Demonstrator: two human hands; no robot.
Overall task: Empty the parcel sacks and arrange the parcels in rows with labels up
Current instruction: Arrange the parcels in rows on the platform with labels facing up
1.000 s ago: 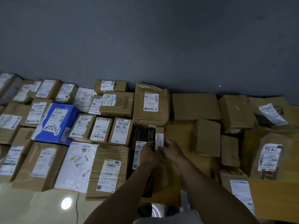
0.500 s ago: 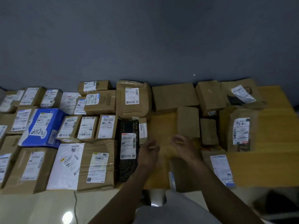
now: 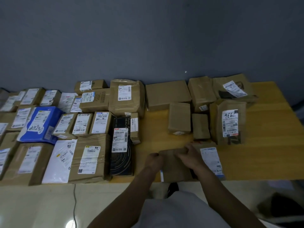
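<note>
head cam: left hand (image 3: 153,160) and right hand (image 3: 189,156) both curl round the far edge of a parcel (image 3: 175,168) at the desk's (image 3: 263,145) near edge, right of the black box (image 3: 121,155). top looks bare, so i'd flip it label-up, then slide it beside that box.

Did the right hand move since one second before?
Yes. The right hand left the small box beside the black parcel, going right and toward the person, onto a brown parcel.
</note>
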